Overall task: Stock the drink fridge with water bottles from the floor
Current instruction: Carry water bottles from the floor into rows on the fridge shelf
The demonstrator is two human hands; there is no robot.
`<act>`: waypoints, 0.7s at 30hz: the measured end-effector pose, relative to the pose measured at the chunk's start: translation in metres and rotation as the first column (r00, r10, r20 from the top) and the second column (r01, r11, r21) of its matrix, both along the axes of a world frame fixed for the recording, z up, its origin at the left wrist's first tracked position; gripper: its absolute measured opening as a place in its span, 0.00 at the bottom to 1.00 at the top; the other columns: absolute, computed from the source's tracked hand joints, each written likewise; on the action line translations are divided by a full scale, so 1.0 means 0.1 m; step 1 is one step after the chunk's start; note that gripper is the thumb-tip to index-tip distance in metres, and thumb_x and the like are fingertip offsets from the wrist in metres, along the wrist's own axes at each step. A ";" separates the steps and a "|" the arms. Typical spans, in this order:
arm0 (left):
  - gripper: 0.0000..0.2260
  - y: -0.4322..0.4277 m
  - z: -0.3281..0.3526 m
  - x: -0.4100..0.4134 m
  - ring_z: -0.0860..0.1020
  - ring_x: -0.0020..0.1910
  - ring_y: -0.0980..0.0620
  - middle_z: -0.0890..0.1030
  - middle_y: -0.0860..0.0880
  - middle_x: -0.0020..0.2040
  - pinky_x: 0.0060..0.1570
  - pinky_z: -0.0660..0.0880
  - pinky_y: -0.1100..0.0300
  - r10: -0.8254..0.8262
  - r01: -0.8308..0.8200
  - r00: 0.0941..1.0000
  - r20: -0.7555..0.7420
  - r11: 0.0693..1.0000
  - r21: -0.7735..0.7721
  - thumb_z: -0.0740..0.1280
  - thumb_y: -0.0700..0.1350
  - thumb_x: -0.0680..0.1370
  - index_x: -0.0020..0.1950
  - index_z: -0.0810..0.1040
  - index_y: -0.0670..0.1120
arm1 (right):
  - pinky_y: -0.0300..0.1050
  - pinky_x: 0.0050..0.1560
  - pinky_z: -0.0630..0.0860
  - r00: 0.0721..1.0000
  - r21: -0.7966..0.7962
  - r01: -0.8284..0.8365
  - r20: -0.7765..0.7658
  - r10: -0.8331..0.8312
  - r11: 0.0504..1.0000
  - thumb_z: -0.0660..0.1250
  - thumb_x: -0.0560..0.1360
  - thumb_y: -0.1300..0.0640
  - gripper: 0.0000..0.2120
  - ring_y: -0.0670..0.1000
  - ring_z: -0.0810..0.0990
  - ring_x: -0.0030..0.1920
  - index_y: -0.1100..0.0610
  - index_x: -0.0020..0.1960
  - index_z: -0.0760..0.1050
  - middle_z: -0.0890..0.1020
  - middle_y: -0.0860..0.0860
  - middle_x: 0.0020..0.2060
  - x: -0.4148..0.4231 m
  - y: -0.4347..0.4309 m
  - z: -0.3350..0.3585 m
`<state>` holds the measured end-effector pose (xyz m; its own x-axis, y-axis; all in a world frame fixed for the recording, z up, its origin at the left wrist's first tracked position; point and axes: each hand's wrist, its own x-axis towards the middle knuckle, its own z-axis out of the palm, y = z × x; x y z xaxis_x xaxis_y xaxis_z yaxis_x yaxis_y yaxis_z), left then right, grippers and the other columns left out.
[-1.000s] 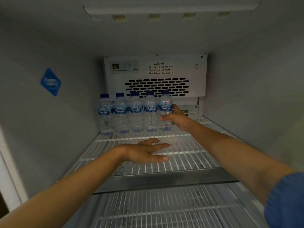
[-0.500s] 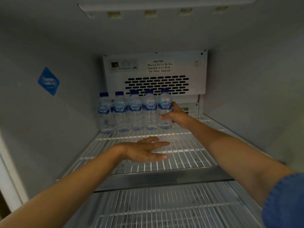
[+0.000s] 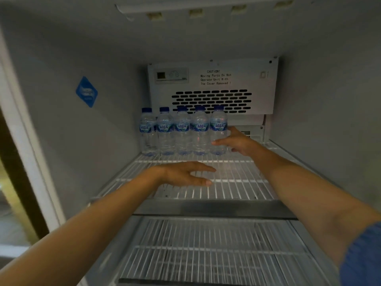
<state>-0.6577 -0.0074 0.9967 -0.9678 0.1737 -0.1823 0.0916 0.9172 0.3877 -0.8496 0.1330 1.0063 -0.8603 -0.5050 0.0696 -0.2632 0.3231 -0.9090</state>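
Several small clear water bottles with blue caps and blue labels stand in a row at the back left of the fridge's upper wire shelf [image 3: 237, 180]. My right hand [image 3: 239, 141] reaches to the rightmost bottle [image 3: 218, 122] and holds its lower part, thumb across the front and fingers behind it. The bottle stands upright on the shelf, touching its neighbour [image 3: 200, 129]. My left hand [image 3: 185, 175] is flat, palm down, fingers straight, just over the middle of the shelf and holding nothing.
A white vented panel [image 3: 212, 87] with a caution label covers the back wall above the bottles. A second wire shelf [image 3: 206, 250] lies below. Grey side walls close in left and right, and the door frame [image 3: 22, 141] runs down the left edge.
My right hand stays round the rightmost bottle at the end of the row. My left hand hovers in the same spot. My head has turned a little, so the view has shifted.
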 end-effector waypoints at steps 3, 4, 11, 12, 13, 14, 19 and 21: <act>0.23 0.06 0.05 0.24 0.65 0.72 0.52 0.67 0.52 0.74 0.72 0.62 0.56 0.059 -0.056 0.992 -0.114 0.998 0.029 0.63 0.56 0.78 0.73 0.67 0.54 | 0.50 0.57 0.75 0.994 0.253 0.113 -0.027 -0.109 0.961 0.76 0.70 0.55 0.39 0.55 0.74 0.56 0.62 0.73 0.58 0.72 0.58 0.65 0.25 0.13 0.13; 0.21 0.08 0.06 0.34 0.69 0.69 0.52 0.71 0.50 0.71 0.69 0.66 0.58 0.074 -0.069 0.984 -0.162 0.997 0.038 0.64 0.53 0.79 0.71 0.71 0.51 | 0.49 0.56 0.75 0.992 0.302 0.130 -0.042 -0.123 0.944 0.75 0.71 0.58 0.36 0.55 0.73 0.54 0.63 0.72 0.61 0.73 0.60 0.63 0.38 0.17 0.18; 0.08 0.09 0.12 1.32 0.83 0.41 0.46 0.84 0.41 0.43 0.47 0.80 0.51 0.382 -0.243 0.741 -0.553 0.919 0.311 0.67 0.38 0.76 0.53 0.83 0.44 | 0.39 0.34 0.73 0.913 0.170 0.119 -0.407 -0.040 0.978 0.67 0.74 0.63 0.03 0.49 0.75 0.37 0.63 0.44 0.76 0.78 0.56 0.41 1.71 0.16 0.26; 0.07 0.07 0.07 1.54 0.83 0.38 0.47 0.84 0.42 0.40 0.46 0.81 0.52 0.447 -0.264 0.675 -0.586 0.889 0.375 0.67 0.38 0.75 0.50 0.83 0.44 | 0.39 0.37 0.73 0.905 0.102 0.072 -0.425 -0.022 0.992 0.68 0.74 0.63 0.05 0.48 0.76 0.36 0.65 0.45 0.79 0.79 0.55 0.39 1.94 0.10 0.24; 0.07 0.05 0.01 1.78 0.81 0.35 0.50 0.84 0.44 0.36 0.45 0.80 0.54 0.502 -0.289 0.601 -0.622 0.862 0.417 0.67 0.39 0.74 0.48 0.84 0.45 | 0.37 0.37 0.73 0.899 0.030 0.015 -0.438 -0.001 0.999 0.69 0.74 0.63 0.06 0.45 0.76 0.34 0.66 0.46 0.80 0.80 0.53 0.35 2.18 0.04 0.20; 0.06 0.02 -0.07 2.04 0.79 0.31 0.54 0.82 0.46 0.33 0.43 0.80 0.56 0.539 -0.311 0.535 -0.651 0.841 0.442 0.67 0.41 0.73 0.45 0.84 0.46 | 0.34 0.34 0.72 0.894 -0.033 -0.044 -0.447 0.025 0.999 0.70 0.73 0.62 0.06 0.40 0.75 0.31 0.65 0.46 0.82 0.79 0.50 0.32 2.46 -0.03 0.15; 0.07 -0.23 -0.83 3.55 0.77 0.31 0.53 0.81 0.47 0.32 0.40 0.76 0.57 0.662 -0.485 0.555 -0.503 0.749 0.450 0.67 0.44 0.70 0.46 0.81 0.48 | 0.34 0.33 0.71 0.905 -0.036 -0.282 -0.341 0.253 0.959 0.74 0.69 0.60 0.05 0.39 0.75 0.29 0.57 0.45 0.82 0.78 0.45 0.30 3.83 -0.53 -0.72; 0.07 -0.34 -1.30 4.09 0.77 0.32 0.52 0.79 0.49 0.32 0.40 0.74 0.57 0.709 -0.599 0.603 -0.367 0.705 0.379 0.69 0.44 0.71 0.48 0.81 0.47 | 0.28 0.32 0.69 0.889 0.049 -0.386 -0.248 0.386 0.921 0.75 0.69 0.62 0.09 0.37 0.74 0.28 0.61 0.48 0.82 0.78 0.47 0.33 4.31 -0.70 -1.27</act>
<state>-0.2490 -0.0415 0.8662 -0.7833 -0.5620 0.2656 -0.2902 0.7084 0.6434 -0.4191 0.0625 0.8795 -0.5524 -0.7934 0.2557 -0.5831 0.1486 -0.7987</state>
